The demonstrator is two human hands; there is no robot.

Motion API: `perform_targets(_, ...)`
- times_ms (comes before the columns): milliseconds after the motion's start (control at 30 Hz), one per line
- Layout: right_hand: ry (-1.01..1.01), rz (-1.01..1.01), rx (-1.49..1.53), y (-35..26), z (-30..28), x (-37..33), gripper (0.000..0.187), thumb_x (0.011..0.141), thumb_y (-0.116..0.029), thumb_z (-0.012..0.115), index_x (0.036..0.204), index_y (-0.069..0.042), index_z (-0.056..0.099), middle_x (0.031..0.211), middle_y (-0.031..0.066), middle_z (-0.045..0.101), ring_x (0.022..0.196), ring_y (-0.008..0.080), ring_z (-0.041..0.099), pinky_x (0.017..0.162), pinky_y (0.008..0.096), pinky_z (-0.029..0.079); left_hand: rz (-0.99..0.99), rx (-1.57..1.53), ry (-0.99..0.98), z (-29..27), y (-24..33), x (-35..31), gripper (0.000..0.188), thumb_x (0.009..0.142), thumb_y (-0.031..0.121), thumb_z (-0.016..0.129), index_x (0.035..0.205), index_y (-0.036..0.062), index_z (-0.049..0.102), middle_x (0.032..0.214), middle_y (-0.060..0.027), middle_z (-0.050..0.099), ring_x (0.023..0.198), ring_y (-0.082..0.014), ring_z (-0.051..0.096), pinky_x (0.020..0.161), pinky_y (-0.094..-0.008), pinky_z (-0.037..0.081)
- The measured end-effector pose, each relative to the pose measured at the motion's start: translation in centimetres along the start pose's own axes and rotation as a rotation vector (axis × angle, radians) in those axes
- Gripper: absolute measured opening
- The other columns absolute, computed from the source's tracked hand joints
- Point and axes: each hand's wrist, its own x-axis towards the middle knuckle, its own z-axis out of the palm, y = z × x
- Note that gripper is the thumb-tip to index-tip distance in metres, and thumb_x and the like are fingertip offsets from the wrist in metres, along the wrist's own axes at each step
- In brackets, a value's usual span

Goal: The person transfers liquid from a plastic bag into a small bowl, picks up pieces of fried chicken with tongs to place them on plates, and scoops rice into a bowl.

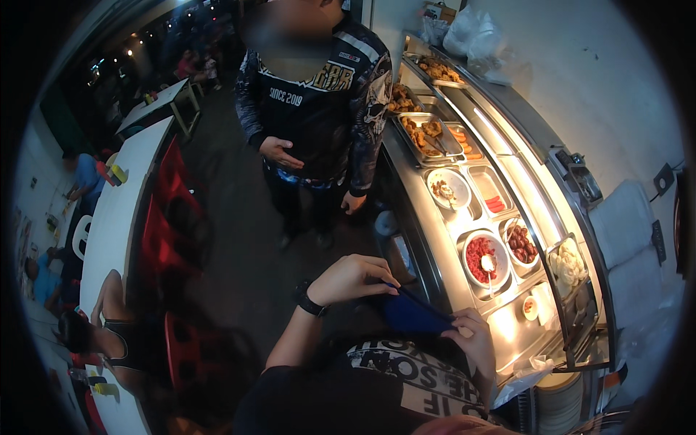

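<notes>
A dark blue cloth (415, 312) is stretched between my two hands, in front of my black printed shirt. My left hand (355, 280), with a black watch (309, 299) on its wrist, pinches one corner. The other corner sits between the fingers and thumb of my right hand (475, 339). The cloth's lower part is hidden in shadow, so its exact kind is unclear. Just right of the cloth runs a lit steel food counter (435, 250), holding a bowl of red chopped food (475, 254) with a spoon (489, 266) in it.
Facing me stands a person (312, 109) in a dark printed long-sleeved top. The counter also carries trays of fried food (428, 134), red sausages (495, 204) and a bowl of dark round sausages (520, 243). At left are red chairs (163, 232), a long white table (130, 188) and seated people.
</notes>
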Motion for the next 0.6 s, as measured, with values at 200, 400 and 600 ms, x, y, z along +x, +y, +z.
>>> perform_targets(200, 0.015, 0.077, 0.210, -0.3, -2.4, -0.9, 0.024, 0.064, 0.000, 0.082, 0.086, 0.003, 0.071, 0.088, 0.0121, 0.071, 0.081, 0.0215, 0.066, 0.078, 0.0293, 0.051, 0.035, -0.127, -0.087, 0.5, 0.1, 0.6, 0.020, 0.082, 0.008, 0.071, 0.102, 0.0092, 0.073, 0.095, -0.0049, 0.070, 0.082, -0.0202, 0.068, 0.072, -0.0295, 0.053)
perform_targets(400, 0.225, 0.479, 0.358, 0.4, -4.1, -5.5, 0.026, 0.071, 0.002, 0.077, 0.097, 0.001, 0.072, 0.086, 0.0075, 0.071, 0.081, 0.0118, 0.064, 0.075, 0.0251, 0.050, -0.078, -0.052, -0.160, 3.8, 1.4, 3.0, 0.033, 0.082, 0.006, 0.069, 0.115, 0.0125, 0.069, 0.097, -0.0047, 0.071, 0.080, -0.0203, 0.068, 0.072, -0.0321, 0.053)
perform_targets(600, 0.264, 0.725, 0.372, 0.5, -4.9, -11.8, 0.021, 0.077, -0.002, 0.075, 0.097, 0.001, 0.070, 0.071, 0.0035, 0.067, 0.057, 0.0064, 0.060, 0.050, 0.0211, 0.048, 0.056, -0.164, -0.402, 10.6, -0.1, 6.4, 0.028, 0.078, -0.002, 0.070, 0.103, 0.0080, 0.073, 0.086, -0.0070, 0.070, 0.068, -0.0137, 0.066, 0.059, -0.0243, 0.053)
